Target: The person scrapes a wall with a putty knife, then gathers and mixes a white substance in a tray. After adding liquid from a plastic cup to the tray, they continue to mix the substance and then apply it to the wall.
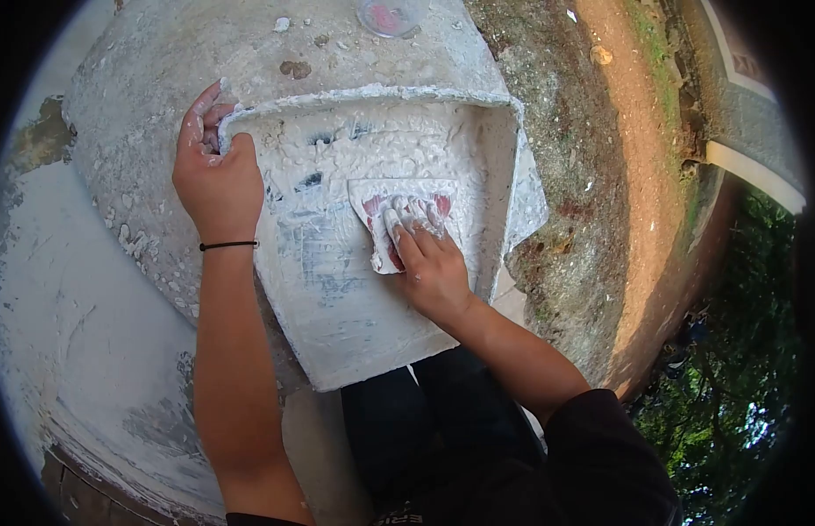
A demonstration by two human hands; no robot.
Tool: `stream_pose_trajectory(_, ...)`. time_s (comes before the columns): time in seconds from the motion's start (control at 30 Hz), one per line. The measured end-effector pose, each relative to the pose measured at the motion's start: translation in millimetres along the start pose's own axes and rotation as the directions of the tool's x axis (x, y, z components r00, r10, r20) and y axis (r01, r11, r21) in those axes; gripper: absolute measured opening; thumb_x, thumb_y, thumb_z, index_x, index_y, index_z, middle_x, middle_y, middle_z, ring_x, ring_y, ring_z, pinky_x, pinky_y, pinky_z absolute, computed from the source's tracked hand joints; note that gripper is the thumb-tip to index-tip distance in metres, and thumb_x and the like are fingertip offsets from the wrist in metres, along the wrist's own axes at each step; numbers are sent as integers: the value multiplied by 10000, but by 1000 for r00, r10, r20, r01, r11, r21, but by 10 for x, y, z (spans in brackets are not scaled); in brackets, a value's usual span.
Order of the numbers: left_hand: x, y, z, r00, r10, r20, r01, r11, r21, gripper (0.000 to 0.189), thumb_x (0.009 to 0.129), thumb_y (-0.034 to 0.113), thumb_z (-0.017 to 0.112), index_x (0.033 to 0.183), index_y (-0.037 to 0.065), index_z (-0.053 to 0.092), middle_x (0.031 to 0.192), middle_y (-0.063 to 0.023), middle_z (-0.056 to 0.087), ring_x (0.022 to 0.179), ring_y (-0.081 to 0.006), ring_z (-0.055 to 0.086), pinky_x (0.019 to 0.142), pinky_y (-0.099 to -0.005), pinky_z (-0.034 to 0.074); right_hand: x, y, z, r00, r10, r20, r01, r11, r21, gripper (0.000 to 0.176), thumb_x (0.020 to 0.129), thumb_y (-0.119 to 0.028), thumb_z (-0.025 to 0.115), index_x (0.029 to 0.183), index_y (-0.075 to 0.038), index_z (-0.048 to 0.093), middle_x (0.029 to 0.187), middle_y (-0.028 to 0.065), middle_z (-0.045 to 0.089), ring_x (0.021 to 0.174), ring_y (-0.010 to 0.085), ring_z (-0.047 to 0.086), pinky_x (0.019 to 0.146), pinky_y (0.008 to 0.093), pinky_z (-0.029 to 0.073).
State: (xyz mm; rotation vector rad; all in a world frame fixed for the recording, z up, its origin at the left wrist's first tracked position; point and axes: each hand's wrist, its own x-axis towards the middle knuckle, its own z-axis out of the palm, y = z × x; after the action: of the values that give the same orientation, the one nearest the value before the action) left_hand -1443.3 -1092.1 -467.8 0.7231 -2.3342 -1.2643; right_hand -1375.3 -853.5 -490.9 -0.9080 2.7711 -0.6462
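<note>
A shallow tray [381, 355], coated in white paste, lies tilted in front of me. My left hand [219, 175] grips its upper left corner, fingers wrapped over the rim. Inside the tray my right hand [425, 263] presses a flat scraper [372, 203], smeared white with reddish patches, against the bottom. Thick wet paste [372, 131] is heaped along the far side, above the scraper. Below it the bottom shows thinner, with bluish streaks.
The tray rests on a rough, paste-spattered grey surface [162, 114]. A round clear container [390, 16] with something pink stands beyond it. Gravelly ground [574, 228] and a brown dirt strip [644, 158] lie to the right, with green plants [732, 386] lower right.
</note>
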Motion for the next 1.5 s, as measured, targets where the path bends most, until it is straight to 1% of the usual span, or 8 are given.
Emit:
stream_pose_trajectory(0.13, -11, 22, 7, 998, -53, 32, 53, 999, 6, 493, 724, -80, 503, 1183, 89, 563, 1000, -70, 624, 888, -129, 572, 788, -245, 457, 178, 9, -298, 991, 51, 122, -58, 997, 51, 476, 617, -64, 655, 1078, 22, 578, 1001, 216, 611, 872, 328, 619, 742, 368, 496)
stream_pose_trajectory(0.33, -8, 19, -12, 1000, -30, 6, 30, 1000, 4, 484, 723, -80, 502, 1169, 92, 572, 997, -72, 622, 895, -132, 577, 777, -243, 459, 443, 307, -760, 987, 160, -26, -146, 949, 279, 427, 657, 11, 585, 1084, -6, 592, 987, 199, 622, 826, 349, 614, 704, 406, 514)
stream_pose_trajectory(0.53, -6, 30, -18, 999, -41, 19, 40, 999, 37, 491, 729, -71, 501, 1191, 86, 562, 1028, -78, 615, 929, -140, 566, 790, -242, 451, 805, 185, -509, 971, -118, 210, 103, 991, 84, 110, 758, -61, 512, 835, -23, 582, 781, 140, 591, 743, 316, 616, 648, 408, 500)
stream_pose_trajectory(0.63, -20, 6, 3, 999, -40, 13, 40, 999, -5, 476, 725, -75, 508, 1166, 90, 576, 1006, -85, 622, 929, -144, 577, 783, -252, 459, 837, 153, -372, 942, -57, 331, 47, 998, 36, 268, 691, -15, 583, 957, -30, 616, 824, 137, 606, 737, 323, 611, 629, 406, 498)
stream_pose_trajectory(0.93, -18, 32, -1, 999, -53, 13, 54, 997, -48, 486, 710, -101, 501, 1162, 63, 573, 1014, -129, 621, 936, -177, 599, 814, -273, 462, 790, 231, -436, 905, -54, 423, 36, 998, 50, 124, 745, -56, 528, 847, -23, 589, 843, 146, 612, 770, 316, 618, 672, 407, 494)
stream_pose_trajectory(1.3, 2, 41, 16, 997, -79, 17, 80, 996, -49, 504, 701, -121, 495, 1166, 58, 569, 1006, -125, 619, 923, -182, 604, 809, -269, 460, 683, 305, -289, 962, -80, 261, 55, 993, 102, 245, 748, -83, 531, 976, -14, 591, 825, 129, 600, 721, 309, 612, 655, 394, 500)
stream_pose_trajectory(1.4, 2, 5, -9, 998, -51, 31, 52, 998, -25, 501, 702, -116, 501, 1166, 60, 570, 991, -121, 621, 908, -180, 605, 803, -266, 460, 630, 497, -375, 899, -305, 315, 318, 948, 10, 325, 744, -91, 524, 1049, 4, 584, 837, 115, 602, 723, 277, 623, 695, 387, 499)
stream_pose_trajectory(1.5, 0, 8, -14, 1000, -30, 1, 30, 1000, -6, 503, 703, -114, 507, 1169, 66, 570, 981, -117, 625, 907, -176, 605, 792, -266, 462, 601, 512, -413, 888, -322, 327, 347, 938, -21, 311, 743, -93, 528, 1032, 3, 589, 851, 113, 607, 755, 271, 629, 688, 381, 503)
